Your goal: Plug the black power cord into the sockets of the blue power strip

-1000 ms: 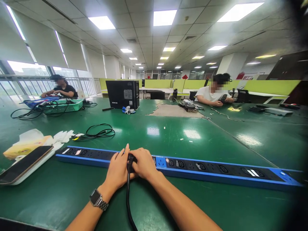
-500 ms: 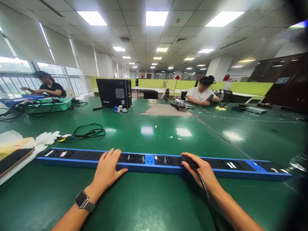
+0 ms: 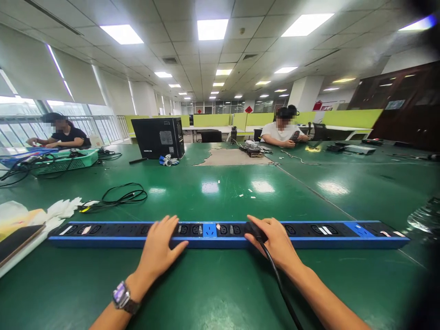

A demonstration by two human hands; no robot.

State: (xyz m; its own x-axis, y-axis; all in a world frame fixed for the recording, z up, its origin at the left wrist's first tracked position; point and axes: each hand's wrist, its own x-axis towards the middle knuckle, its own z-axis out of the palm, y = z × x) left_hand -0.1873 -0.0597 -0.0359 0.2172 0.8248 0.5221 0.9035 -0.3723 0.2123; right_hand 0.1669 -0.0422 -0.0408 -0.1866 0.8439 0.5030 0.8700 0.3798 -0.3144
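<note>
A long blue and black power strip (image 3: 209, 230) with many sockets lies across the green table in front of me. My left hand (image 3: 161, 245) rests on it left of the middle, fingers spread and holding nothing. Right of the middle, my right hand (image 3: 271, 240) grips a black plug (image 3: 253, 230) between thumb and fingers, at the strip's sockets. Whether its prongs sit in a socket is hidden. The plug's thick black cord (image 3: 280, 282) runs down toward me under my right wrist.
Beyond the strip lie a coiled black cable (image 3: 125, 195), a black computer case (image 3: 156, 137) and a green basket (image 3: 68, 162) of cables. At left are white paper and a dark flat object (image 3: 20, 243). A plastic bottle (image 3: 424, 217) lies far right. Two people sit across the table.
My view has shifted slightly. My left hand has slid a little to the right along the strip. The right hand still holds the plug at about the same sockets.
</note>
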